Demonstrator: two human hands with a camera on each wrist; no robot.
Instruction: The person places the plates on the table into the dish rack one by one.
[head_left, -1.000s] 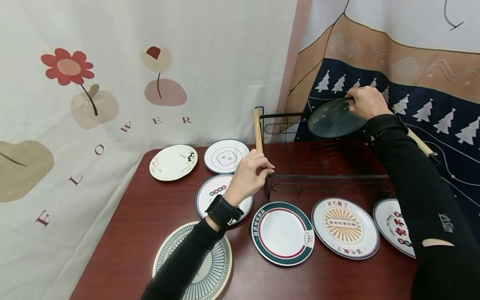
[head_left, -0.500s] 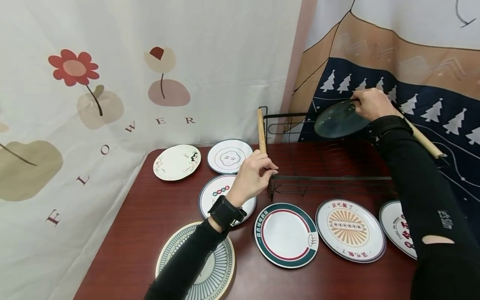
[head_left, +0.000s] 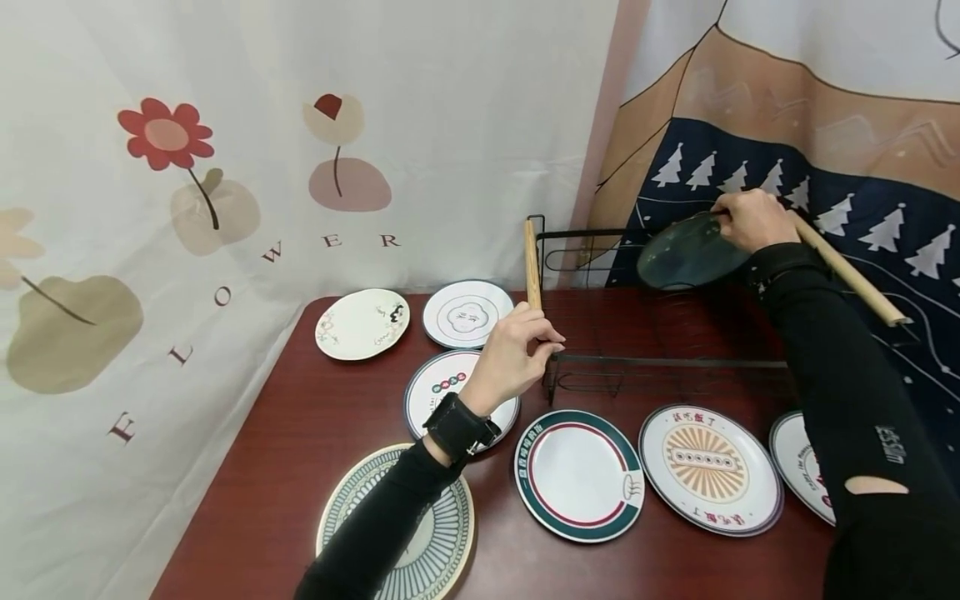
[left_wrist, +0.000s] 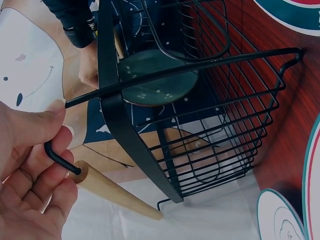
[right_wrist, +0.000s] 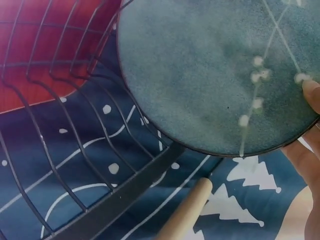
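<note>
My left hand (head_left: pixel 517 354) pinches the black wire frame at the left end of the dish rack (head_left: pixel 667 362), beside its wooden handle (head_left: pixel 533 267). In the left wrist view, the thumb and fingers close round the wire just above that handle (left_wrist: pixel 117 189). At the rack's right end, my right hand (head_left: pixel 753 218) grips a dark green plate (head_left: pixel 686 254) by its upper edge. The plate (right_wrist: pixel 210 80) is tilted on edge within the rack's wire frame, with pale blossom marks on its face. Most of the right fingers are hidden behind it.
Several plates lie on the red-brown table (head_left: pixel 247 467): a green-rimmed plate (head_left: pixel 579 477), a sunburst plate (head_left: pixel 708 467), a large striped plate (head_left: pixel 442 533) and an oval plate (head_left: pixel 360 325). A second wooden handle (head_left: pixel 851 267) juts out by the right forearm. Printed cloths hang behind.
My right hand and the green plate have come down slightly at the rack's right end. The left hand keeps its hold on the rack. The head view has shifted a little to the left.
</note>
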